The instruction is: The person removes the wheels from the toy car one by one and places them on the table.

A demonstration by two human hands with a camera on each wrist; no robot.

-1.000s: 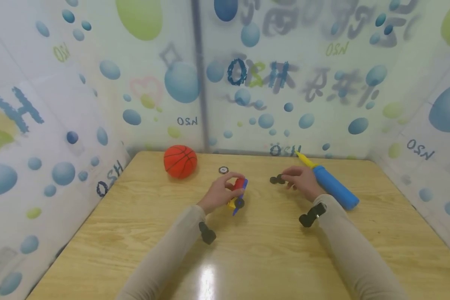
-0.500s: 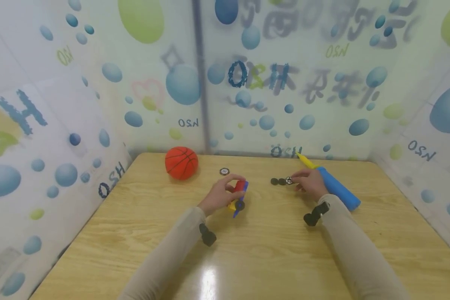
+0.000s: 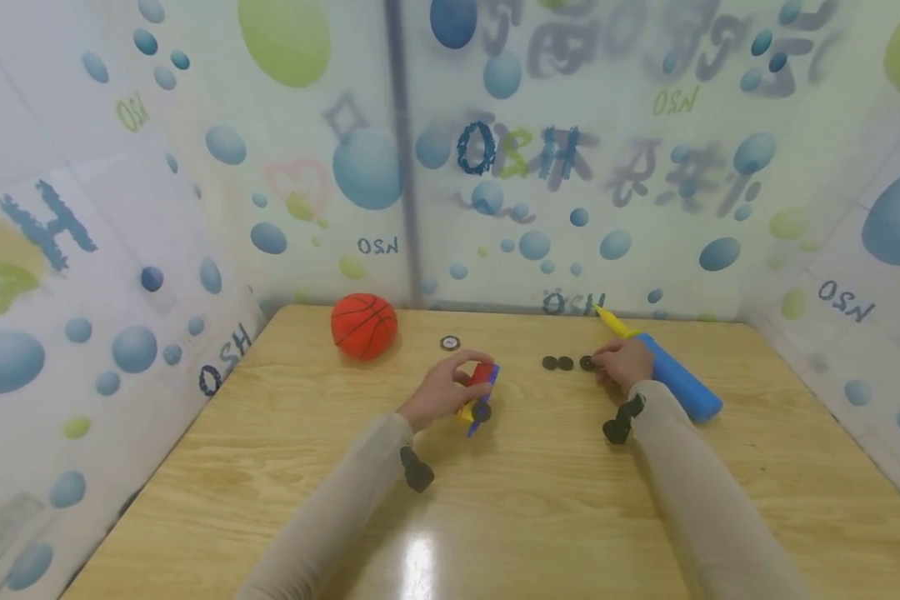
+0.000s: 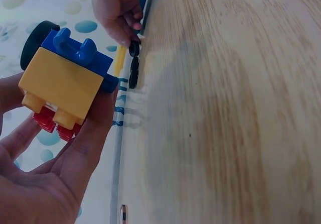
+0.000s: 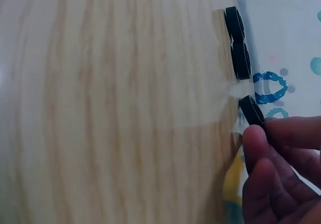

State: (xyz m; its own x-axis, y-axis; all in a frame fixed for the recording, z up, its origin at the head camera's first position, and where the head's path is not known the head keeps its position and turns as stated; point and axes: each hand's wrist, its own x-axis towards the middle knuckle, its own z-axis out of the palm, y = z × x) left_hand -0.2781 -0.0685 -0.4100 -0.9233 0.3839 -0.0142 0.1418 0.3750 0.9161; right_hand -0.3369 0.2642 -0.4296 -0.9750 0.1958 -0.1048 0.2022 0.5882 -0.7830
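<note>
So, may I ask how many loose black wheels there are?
3: two wheels side by side on the wooden table, another pinched by the right hand, which may hide more.

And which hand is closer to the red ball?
Left. The left hand, holding the block toy, is right of the red ball, on its near side; the right hand, pinching a black disc, is much farther right.

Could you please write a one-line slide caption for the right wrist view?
The right hand pinches a black wheel, apart from two others on the table.
</note>
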